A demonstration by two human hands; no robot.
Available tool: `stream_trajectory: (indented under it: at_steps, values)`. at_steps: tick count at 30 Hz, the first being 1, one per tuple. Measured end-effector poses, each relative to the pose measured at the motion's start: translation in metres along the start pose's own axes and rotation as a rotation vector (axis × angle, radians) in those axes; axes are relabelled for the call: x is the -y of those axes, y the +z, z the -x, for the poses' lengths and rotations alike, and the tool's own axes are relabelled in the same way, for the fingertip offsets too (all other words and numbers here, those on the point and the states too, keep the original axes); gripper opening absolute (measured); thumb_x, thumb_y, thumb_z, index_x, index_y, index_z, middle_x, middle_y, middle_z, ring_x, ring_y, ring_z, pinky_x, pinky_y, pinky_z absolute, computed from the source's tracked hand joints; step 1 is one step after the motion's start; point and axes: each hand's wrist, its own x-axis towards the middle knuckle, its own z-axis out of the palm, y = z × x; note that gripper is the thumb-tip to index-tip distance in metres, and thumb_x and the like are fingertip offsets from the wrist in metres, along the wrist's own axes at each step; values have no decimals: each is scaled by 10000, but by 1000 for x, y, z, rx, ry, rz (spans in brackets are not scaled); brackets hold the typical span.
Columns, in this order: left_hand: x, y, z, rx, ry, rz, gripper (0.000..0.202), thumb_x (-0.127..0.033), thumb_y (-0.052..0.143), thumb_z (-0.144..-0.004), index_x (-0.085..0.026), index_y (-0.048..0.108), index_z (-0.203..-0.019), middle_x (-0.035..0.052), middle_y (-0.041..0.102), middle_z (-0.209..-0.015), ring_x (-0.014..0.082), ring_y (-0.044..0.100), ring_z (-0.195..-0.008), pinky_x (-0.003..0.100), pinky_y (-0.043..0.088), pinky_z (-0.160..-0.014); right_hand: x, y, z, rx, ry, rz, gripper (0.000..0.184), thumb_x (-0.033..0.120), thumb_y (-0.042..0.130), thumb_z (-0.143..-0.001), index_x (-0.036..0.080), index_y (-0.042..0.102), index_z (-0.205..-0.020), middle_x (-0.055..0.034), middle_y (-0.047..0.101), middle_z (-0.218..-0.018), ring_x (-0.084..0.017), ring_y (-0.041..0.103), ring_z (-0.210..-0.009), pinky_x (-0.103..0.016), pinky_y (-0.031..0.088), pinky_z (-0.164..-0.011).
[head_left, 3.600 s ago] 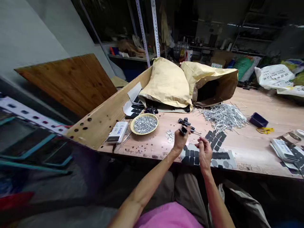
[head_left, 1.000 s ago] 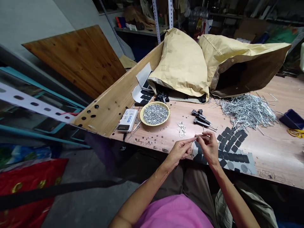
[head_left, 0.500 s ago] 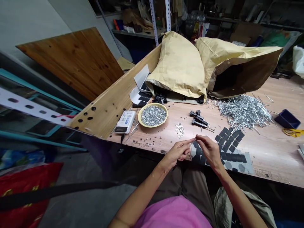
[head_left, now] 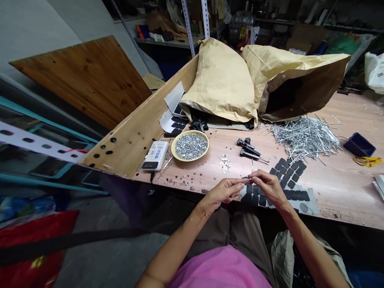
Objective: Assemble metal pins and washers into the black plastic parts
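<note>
Just above the front edge of the table, my left hand (head_left: 225, 190) and my right hand (head_left: 268, 185) meet fingertip to fingertip. Between them is a thin metal rod (head_left: 247, 181), pinched by both; much of it is hidden by the fingers. Under my right hand lies a grey sheet with black rounded pads (head_left: 297, 195). Beyond the hands are a small scatter of flat metal nuts (head_left: 225, 164) and several black plastic parts with metal rods (head_left: 251, 150) sticking out. To the right rises a heap of loose metal rods (head_left: 306, 136).
A yellow bowl (head_left: 206, 153) full of small metal pieces stands at left, beside a white power bank (head_left: 156, 154). Two large paper sacks (head_left: 225, 80) lie at the back. A dark blue tray (head_left: 360, 145) and a yellow band (head_left: 367, 161) are at right. A wooden board (head_left: 141, 128) edges the table's left side.
The fingertips have shifted: my left thumb and index finger now lie flatter along the rod, and my right fingers pinch its far end. The view has swung slightly.
</note>
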Motion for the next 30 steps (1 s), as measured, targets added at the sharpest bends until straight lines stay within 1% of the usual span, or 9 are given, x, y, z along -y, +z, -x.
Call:
stream_trajectory:
  at_steps: [6,9,13,16,22,24,26,28,30]
  values:
    - [3,1,-3,-16,40,-88,657,-547,722,-619,-100,680,-1099,-100,289,-456,18,178,-397,179,125,-389,2,-10,-1,70,-154,172,296,475,540,-857,241,720,-835,-47,694,-780,-175,658,-720,-306,541,-681]
    - [4,0,-5,-93,141,-243,474,-466,688,-696,-119,721,-1018,-55,441,-446,53,344,-424,185,273,-424,-2,-14,0,93,-295,351,271,419,495,-900,248,706,-891,-53,691,-837,-168,659,-761,-292,544,-693]
    - [7,-2,-7,-139,261,-443,292,-348,623,-763,-151,748,-939,50,719,-733,180,630,-741,267,486,-692,-9,-15,2,113,-501,500,258,330,433,-945,202,657,-944,-63,663,-830,-143,645,-751,-253,539,-665]
    - [10,-3,-9,-115,276,-513,304,-325,573,-789,-146,738,-970,69,747,-872,214,667,-864,306,500,-817,-10,-14,2,109,-597,583,230,272,401,-959,176,609,-945,-60,633,-795,-133,616,-723,-235,523,-637]
    - [13,3,-11,-165,358,-606,279,-313,553,-797,-192,745,-961,56,738,-980,214,673,-933,295,498,-860,-13,-9,2,31,-718,737,234,244,372,-965,160,570,-873,-69,601,-736,-154,559,-673,-274,493,-613]
    - [12,6,-11,-170,370,-585,274,-326,566,-787,-192,751,-938,55,745,-917,208,673,-887,284,502,-815,-14,-7,2,11,-704,695,263,249,341,-973,166,572,-878,-67,606,-738,-152,569,-678,-276,494,-618]
    - [9,9,-12,-140,341,-502,312,-368,575,-785,-164,748,-946,44,719,-730,177,648,-733,259,498,-683,-14,-6,3,-10,-618,577,286,264,315,-981,175,577,-907,-62,622,-762,-144,597,-709,-267,504,-637]
    - [6,10,-12,-100,288,-400,391,-427,593,-774,-127,734,-981,-2,591,-532,112,527,-536,214,420,-520,-11,-5,5,-43,-483,433,280,293,337,-978,184,588,-920,-50,640,-781,-131,621,-709,-258,514,-648]
    - [4,11,-13,-65,242,-301,490,-489,616,-745,-101,713,-1028,-59,419,-448,55,344,-426,184,290,-422,-7,-3,6,-84,-333,284,260,338,401,-958,191,608,-903,-36,656,-783,-122,637,-680,-254,522,-648]
